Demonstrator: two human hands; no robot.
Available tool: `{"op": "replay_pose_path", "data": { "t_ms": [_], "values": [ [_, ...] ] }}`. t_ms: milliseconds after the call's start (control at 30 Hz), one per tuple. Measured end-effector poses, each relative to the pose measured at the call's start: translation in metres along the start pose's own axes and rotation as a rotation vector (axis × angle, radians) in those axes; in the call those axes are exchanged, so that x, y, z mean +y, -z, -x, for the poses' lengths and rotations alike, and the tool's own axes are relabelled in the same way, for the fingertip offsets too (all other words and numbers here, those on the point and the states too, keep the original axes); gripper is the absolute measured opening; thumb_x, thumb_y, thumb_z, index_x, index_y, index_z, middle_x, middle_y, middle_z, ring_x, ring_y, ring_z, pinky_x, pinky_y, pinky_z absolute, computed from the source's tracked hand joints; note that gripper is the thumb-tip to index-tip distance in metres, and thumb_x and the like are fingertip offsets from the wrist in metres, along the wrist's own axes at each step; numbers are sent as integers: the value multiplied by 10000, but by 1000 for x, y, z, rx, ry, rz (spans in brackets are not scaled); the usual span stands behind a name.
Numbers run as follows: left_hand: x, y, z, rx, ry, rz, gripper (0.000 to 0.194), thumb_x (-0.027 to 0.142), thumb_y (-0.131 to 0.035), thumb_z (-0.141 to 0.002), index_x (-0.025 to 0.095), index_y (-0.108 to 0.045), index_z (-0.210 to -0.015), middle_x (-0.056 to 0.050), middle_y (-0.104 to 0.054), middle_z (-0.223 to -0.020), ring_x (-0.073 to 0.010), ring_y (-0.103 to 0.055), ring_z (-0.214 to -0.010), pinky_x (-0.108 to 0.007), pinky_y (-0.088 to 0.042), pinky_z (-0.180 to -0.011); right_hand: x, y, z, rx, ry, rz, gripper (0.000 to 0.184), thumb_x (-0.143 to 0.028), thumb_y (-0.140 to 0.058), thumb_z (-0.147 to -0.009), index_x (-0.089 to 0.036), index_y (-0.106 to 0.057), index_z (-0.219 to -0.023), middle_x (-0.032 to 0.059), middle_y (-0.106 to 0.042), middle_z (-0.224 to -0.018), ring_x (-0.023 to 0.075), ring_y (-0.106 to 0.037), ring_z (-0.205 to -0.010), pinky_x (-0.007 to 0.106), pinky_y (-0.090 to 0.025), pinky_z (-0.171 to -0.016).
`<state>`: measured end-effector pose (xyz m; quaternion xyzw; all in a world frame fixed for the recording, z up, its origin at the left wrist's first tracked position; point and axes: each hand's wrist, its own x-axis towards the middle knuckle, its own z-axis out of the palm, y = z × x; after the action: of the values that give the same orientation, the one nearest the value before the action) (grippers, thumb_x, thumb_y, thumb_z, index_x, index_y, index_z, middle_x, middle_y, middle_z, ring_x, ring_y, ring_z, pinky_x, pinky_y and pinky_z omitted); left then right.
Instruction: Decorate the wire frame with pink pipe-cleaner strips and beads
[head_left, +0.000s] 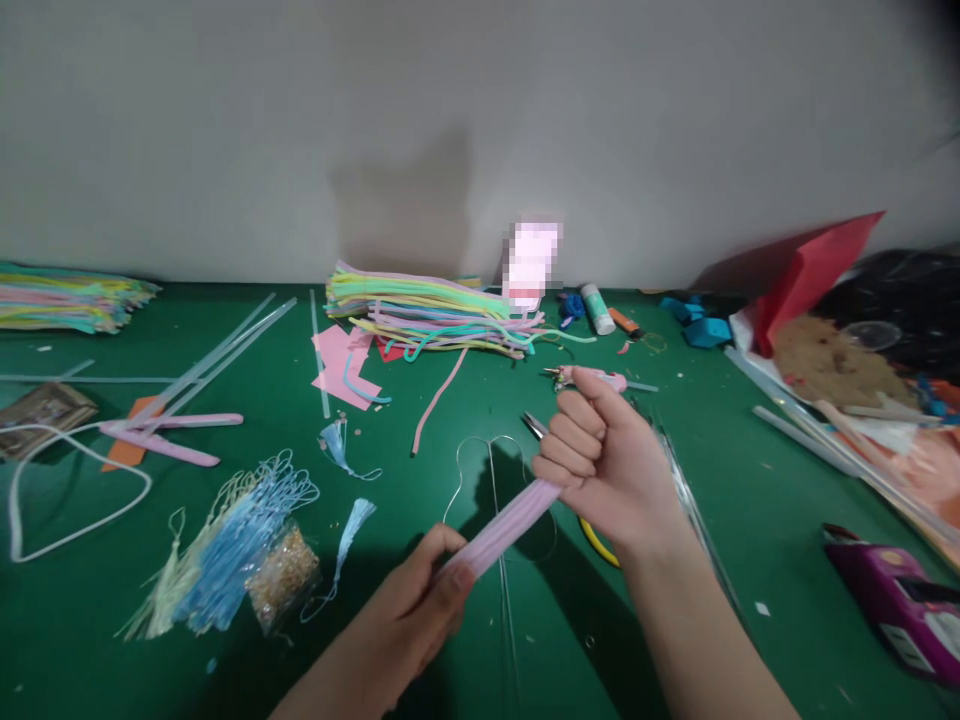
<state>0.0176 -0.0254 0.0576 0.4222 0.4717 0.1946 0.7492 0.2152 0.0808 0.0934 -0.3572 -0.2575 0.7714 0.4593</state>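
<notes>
Between my two hands stretches a pale pink strip (510,530) of thin, cloth-like material, running up to the right with lengthwise folds. My left hand (427,590) pinches its lower end between thumb and fingers. The upper end is inside my right hand (600,450), which is closed in a fist. Under the strip, a thin wire frame (492,470) with rounded loops and long straight stems lies on the green table (420,500). Pliers (600,545) with a yellow handle lie partly hidden beneath my right hand.
Fuzzy pipe cleaners (420,295) are piled at the back beside a blurred, bright phone (532,265). At left lie blue tassels (232,550), a bag of gold beads (283,575) and a pink hair-straightener-like tool (172,440). A glue gun (592,380) and a purple device (892,600) are at right.
</notes>
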Motion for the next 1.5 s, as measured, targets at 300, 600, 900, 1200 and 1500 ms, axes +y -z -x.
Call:
{"op": "replay_pose_path", "data": {
  "t_ms": [300, 600, 900, 1200, 1500],
  "values": [
    [10, 2, -6, 599, -300, -1083, 191, 179, -422, -916, 236, -541, -1053, -28, -606, -694, -196, -548, -534, -258, -224, -462, 52, -9, 17, 106, 61, -50, 532, -553, -760, -682, -297, -649, -1134, 60, -629, -1297, 278, -580, -1149, 459, -459, -973],
    [10, -9, -9, 506, -536, -964, 120, 272, -502, -948, 253, -521, -1065, -51, -684, -922, -219, -662, -781, -285, -484, -631, 81, -17, 37, 231, 207, 561, 479, -572, -433, -940, -204, -647, -720, -6, -522, -619, 132, -485, -586, 259, -407, -576],
    [24, -18, -4, 539, -521, -519, 78, 250, -534, -934, 244, -611, -921, -49, -672, -990, -176, -650, -866, -251, -518, -704, 79, -9, 37, 127, 347, 680, 439, -509, -383, -979, -220, -634, -764, 1, -556, -656, 135, -481, -592, 256, -374, -568],
    [30, 57, 0, 962, -431, -915, 281, 378, -563, -881, 232, -574, -642, -32, -618, -707, -233, -598, -766, -361, -436, -810, 73, 4, 40, 188, 149, 692, 524, -602, -401, -938, -198, -582, -658, -32, -390, -564, 112, -359, -512, 255, -299, -510],
    [7, 8, -7, 150, -252, -354, 659, 517, -490, -927, 229, -284, -1482, -125, -679, -1101, -223, -671, -803, -323, -525, -716, 85, -13, 31, 112, 111, 658, 470, -593, -437, -921, -195, -558, -703, -59, -397, -496, 94, -391, -443, 235, -311, -457]
  ]
}}
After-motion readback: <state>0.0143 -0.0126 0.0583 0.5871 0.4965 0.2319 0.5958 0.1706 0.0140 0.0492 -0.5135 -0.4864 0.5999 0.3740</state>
